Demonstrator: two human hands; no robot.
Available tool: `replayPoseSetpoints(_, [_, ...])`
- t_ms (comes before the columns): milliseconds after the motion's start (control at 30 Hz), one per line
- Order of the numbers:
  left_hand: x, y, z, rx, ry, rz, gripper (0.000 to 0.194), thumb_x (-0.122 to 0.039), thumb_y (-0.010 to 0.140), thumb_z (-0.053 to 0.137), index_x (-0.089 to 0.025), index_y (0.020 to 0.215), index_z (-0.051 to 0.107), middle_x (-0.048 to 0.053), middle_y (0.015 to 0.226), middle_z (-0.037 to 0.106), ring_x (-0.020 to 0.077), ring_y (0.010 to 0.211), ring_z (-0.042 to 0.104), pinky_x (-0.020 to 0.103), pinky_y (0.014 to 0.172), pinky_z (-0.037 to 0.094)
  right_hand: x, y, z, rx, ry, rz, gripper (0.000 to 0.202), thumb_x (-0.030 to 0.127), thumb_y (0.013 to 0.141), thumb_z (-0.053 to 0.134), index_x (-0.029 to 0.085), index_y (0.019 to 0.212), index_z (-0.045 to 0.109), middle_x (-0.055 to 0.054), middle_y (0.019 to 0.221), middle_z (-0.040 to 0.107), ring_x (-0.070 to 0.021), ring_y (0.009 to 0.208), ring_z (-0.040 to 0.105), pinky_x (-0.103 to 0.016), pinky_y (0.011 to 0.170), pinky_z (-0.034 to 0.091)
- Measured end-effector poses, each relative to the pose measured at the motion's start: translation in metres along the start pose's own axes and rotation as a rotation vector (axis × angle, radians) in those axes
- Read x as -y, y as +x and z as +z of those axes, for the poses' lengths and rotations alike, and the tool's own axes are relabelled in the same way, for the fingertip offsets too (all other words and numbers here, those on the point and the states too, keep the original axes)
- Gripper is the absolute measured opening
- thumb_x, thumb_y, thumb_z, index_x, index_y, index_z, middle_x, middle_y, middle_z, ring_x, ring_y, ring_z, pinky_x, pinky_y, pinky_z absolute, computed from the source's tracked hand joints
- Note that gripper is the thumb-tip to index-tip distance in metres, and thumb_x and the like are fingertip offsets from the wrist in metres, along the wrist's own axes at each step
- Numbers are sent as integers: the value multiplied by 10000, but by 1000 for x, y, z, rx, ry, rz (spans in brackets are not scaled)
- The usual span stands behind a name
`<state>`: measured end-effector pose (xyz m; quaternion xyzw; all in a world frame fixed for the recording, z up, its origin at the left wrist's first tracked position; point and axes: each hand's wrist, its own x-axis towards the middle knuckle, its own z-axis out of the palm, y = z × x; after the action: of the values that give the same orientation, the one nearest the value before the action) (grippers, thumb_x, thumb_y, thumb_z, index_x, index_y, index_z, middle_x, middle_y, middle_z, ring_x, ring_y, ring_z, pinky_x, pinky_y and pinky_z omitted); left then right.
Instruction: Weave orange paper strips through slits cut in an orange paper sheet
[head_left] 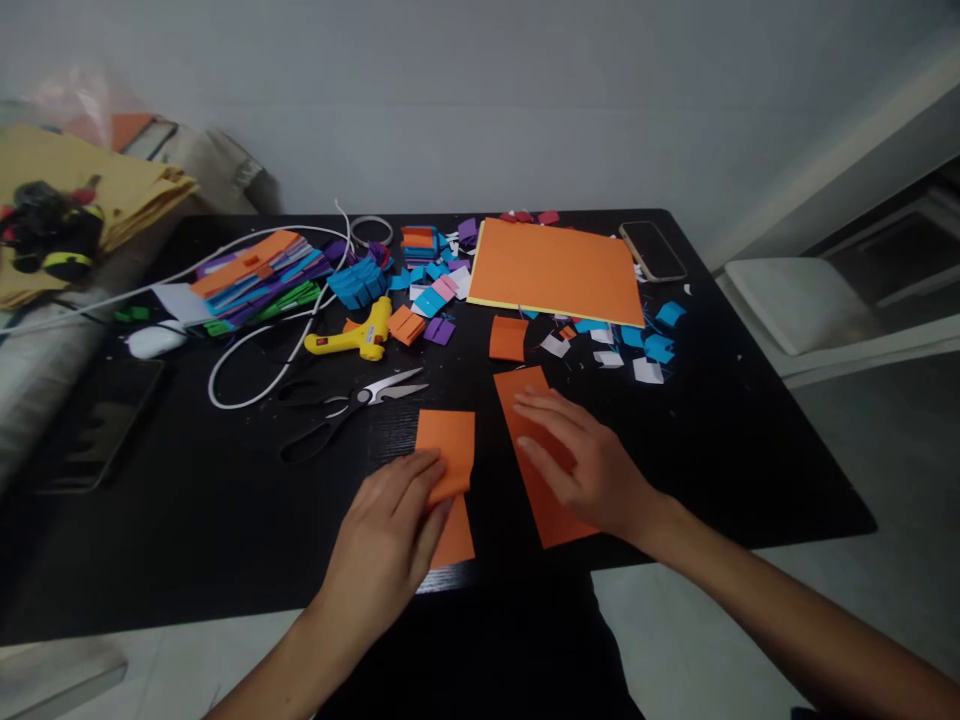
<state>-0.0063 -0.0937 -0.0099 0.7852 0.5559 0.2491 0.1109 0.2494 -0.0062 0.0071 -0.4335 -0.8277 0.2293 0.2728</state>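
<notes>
My left hand (390,520) grips a folded orange paper piece (447,435) near the front edge of the black table, fingers curled over its left side. Part of another orange layer shows beneath it. To the right, my right hand (585,465) rests over a longer orange strip (544,500), fingers spread and nothing held between them. Beyond the strip lies a small folded orange piece (508,339). Open black-handled scissors (364,397) lie behind my left hand, with a yellow glue gun (360,335) farther back.
An orange sheet (559,270) on a yellow one lies at the back, among small blue, white and purple paper pieces. A phone (652,250) is at the back right. Bundled coloured strips (262,275), a white cable (217,375) and a white mouse (156,340) are at the left.
</notes>
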Motion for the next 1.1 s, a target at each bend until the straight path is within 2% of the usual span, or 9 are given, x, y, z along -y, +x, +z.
replayPoseSetpoints(200, [-2,14,-14,-82,-96,82,395,-169,1009,590,-185,1403,561,156,1355,674,273,1248,670,434,1036,590,7,49,14,177,572,438,345,436,944,691,161,1149,731,-103,960,779,-220,823,747,-361,712,621])
replayPoseSetpoints(267, [-1,21,-19,-46,-105,152,436,-155,998,597,-184,1429,542,164,1392,648,276,1286,648,424,1069,575,2,60,17,270,800,526,295,413,925,714,163,1077,749,-87,939,785,-201,862,748,-340,767,612])
replayPoseSetpoints(433, [6,48,-32,-10,-257,253,573,-308,923,726,-210,1456,538,174,1453,600,325,1316,620,450,1069,575,-14,69,20,151,1099,584,352,217,672,921,184,978,750,-35,1001,789,-161,942,748,-340,964,581])
replayPoseSetpoints(500, [10,68,-33,-116,-490,86,489,-368,950,657,-222,1409,578,162,1458,589,340,1312,615,459,994,614,-18,68,22,140,1169,579,376,221,665,927,196,1000,757,-29,1001,794,-160,936,754,-356,971,592])
replayPoseSetpoints(567, [14,92,-31,-183,-879,-317,344,-400,1011,540,-211,1291,605,150,1362,624,294,1164,695,340,705,663,-20,67,24,141,1202,548,391,214,657,930,207,1013,767,-25,994,801,-165,939,761,-365,967,606])
replayPoseSetpoints(667, [21,119,-22,200,-1294,-711,252,-359,925,654,-164,1084,636,93,1025,680,217,802,724,247,444,573,-23,66,26,118,1191,494,396,198,642,935,218,1003,775,-23,985,810,-173,953,768,-367,957,621])
replayPoseSetpoints(733, [24,124,-13,438,-1417,-764,232,-338,880,730,-153,996,653,40,829,654,164,658,672,215,438,545,-25,65,28,87,1158,478,384,202,647,934,220,996,773,-25,980,810,-176,954,770,-371,955,624])
replayPoseSetpoints(867, [26,110,4,438,-1492,-726,322,-453,867,800,-154,923,696,-4,774,652,101,657,640,174,588,536,-27,61,32,29,1086,451,354,241,685,920,223,1000,761,-38,996,804,-192,976,767,-408,980,615])
replayPoseSetpoints(1100, [27,101,8,482,-1564,-830,505,-603,811,808,-137,1001,769,74,860,771,192,789,730,265,741,586,-22,58,35,-42,1077,459,301,234,704,909,222,952,739,-19,948,771,-165,918,739,-352,931,613])
